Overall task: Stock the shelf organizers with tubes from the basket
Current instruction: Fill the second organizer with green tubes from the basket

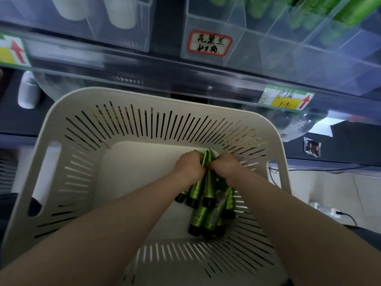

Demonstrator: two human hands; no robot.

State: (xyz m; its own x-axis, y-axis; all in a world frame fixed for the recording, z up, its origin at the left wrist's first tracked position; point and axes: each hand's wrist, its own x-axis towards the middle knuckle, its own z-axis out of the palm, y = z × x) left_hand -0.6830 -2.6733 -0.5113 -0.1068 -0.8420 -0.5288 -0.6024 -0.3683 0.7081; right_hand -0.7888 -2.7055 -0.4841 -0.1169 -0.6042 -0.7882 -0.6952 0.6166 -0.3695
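A cream slotted basket [68,153] sits below me with several green tubes [203,215] with black caps piled at its right side. My left hand [188,167] and my right hand [223,164] are both down in the basket, side by side, closed on the crimped ends of a bunch of green tubes [207,159]. The caps of the held tubes point toward me. Above, a clear shelf organizer [274,44] with a handwritten red-bordered label [209,43] holds green tubes [321,11] in its far compartments.
A second clear organizer [115,23] at top left holds white tubes. The shelf edge carries price tags with red arrows [287,99]. A white bottle [27,92] stands on the lower shelf at left. A cable and a power strip [325,210] lie on the floor at right.
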